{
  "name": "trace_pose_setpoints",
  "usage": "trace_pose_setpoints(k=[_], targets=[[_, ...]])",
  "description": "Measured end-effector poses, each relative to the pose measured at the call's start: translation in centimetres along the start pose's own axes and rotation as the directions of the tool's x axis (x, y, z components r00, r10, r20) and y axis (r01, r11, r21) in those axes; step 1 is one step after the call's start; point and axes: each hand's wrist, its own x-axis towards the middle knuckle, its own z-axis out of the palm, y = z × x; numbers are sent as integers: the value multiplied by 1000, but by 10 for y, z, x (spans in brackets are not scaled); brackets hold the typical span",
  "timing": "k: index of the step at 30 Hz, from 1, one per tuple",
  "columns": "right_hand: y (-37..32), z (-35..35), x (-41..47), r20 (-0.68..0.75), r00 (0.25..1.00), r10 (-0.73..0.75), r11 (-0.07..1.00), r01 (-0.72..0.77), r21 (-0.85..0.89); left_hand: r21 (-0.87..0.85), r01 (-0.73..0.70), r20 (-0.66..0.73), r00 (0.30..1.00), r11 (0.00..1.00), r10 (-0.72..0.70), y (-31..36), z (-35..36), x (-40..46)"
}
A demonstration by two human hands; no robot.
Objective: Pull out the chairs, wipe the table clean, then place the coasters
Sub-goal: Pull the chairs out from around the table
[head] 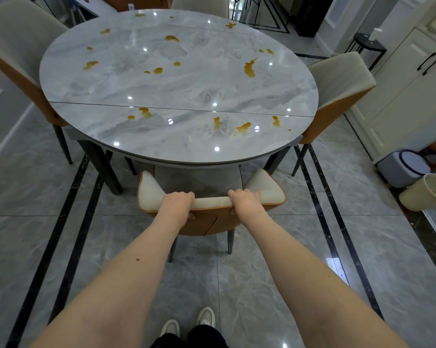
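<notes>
Hands: your left hand [178, 200] and right hand [244, 199], fingers curled over the chair [212, 203] backrest.
Bench [179, 79]: 12 o'clock, amber spills [249, 69] scattered.

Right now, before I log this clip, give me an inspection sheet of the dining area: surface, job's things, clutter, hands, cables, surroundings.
Surface: round marble table carries scattered amber spills, unwiped; a seam line crosses it.
Job's things: near chair is tucked partly under the table edge; left chair and right chair stand close against the table; no cloth or coasters seen.
Clutter: nothing seen on the table besides the spills.
Hands: left hand and right hand both grip the near chair's backrest top, fingers curled over it.
Cables: nothing seen.
Surroundings: glossy tiled floor; two bins by white cabinets at right; small black side table beyond.
</notes>
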Motion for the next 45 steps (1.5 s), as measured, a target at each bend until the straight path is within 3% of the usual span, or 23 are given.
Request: trace_pose_setpoints(k=[25, 37, 45], targets=[[0, 2, -2, -19, 1000, 8, 1000, -8, -10, -4, -23, -67, 998, 1000, 23, -2, 9, 1], [5, 7, -6, -107, 994, -34, 999, 37, 24, -20, -20, -98, 995, 1000, 18, -3, 12, -1], [11, 4, -21, -160, 986, -57, 997, 63, 35, -43, -121, -179, 978, 992, 111, 2, 4, -6]])
